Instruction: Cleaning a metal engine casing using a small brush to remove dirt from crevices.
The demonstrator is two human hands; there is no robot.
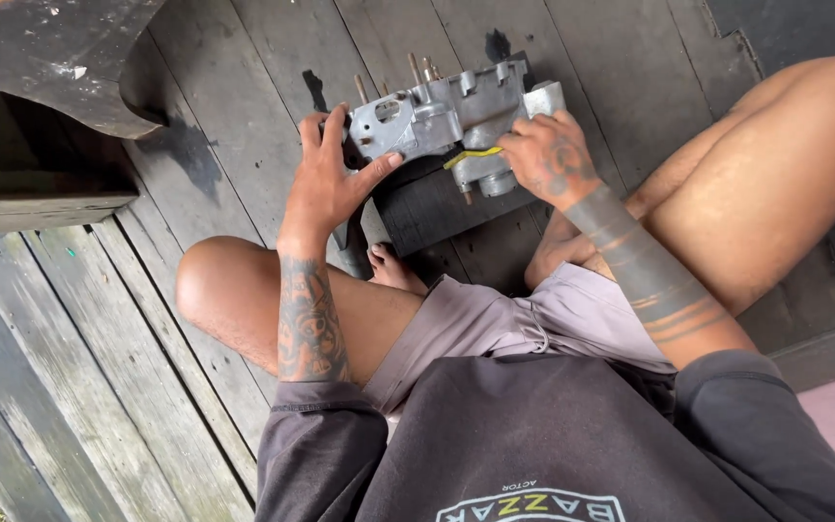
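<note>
Hands are gripping a bumpy grey metal engine part (446, 121): left hand (326, 184) clutching its left end, right hand (545, 155) pressing a yellow tool (471, 155) against it. It is sitting on a dark wood block (437, 208), above bare knees, on rough floor planks (244, 87).

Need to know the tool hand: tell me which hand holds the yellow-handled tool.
The right hand does, yellow-handled tool against the metal casing; the left hand only grips the casing's end.
</note>
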